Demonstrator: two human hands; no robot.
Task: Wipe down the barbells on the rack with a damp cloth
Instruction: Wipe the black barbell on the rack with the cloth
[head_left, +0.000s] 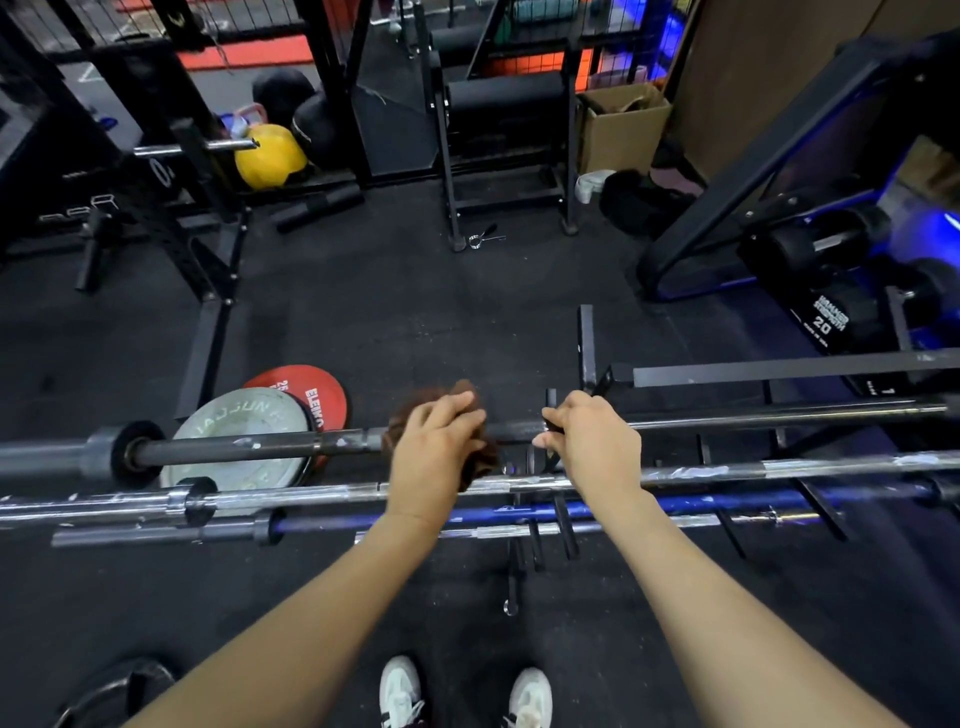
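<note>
Brown cloth (470, 457) is bunched in the left hand (439, 441), whose fingers curl over it and press it against the black bar (249, 449); cloth shows above the knuckles and below the palm. This bar is the farthest of the barbells and lies across the rack (779, 371). Right hand (592, 441) grips the same bar just beside the left, fingers wrapped over the top, thumb toward the cloth. A short bare length of bar separates the two hands.

Nearer the person lie a chrome bar (311, 496), a blue bar (675, 504) and a further chrome bar (571, 527), all roughly parallel and close together. Both forearms pass over these three to reach the black bar.

Left of the hands, the black bar's collar and sleeve (101, 457) project past the rack. A grey plate (234, 431) and a red plate (306, 395) lie overlapping on the floor (415, 322) beneath that end, the grey one uppermost.

Beyond the rack the dark floor runs to a black stand (506, 156); a spring clip (480, 239) lies at its foot. A cardboard box (621, 124) sits farther right; its contents cannot be made out. A yellow ball (267, 156) rests at upper left. White shoes (400, 691) stand on the floor on the near side of the rack.
</note>
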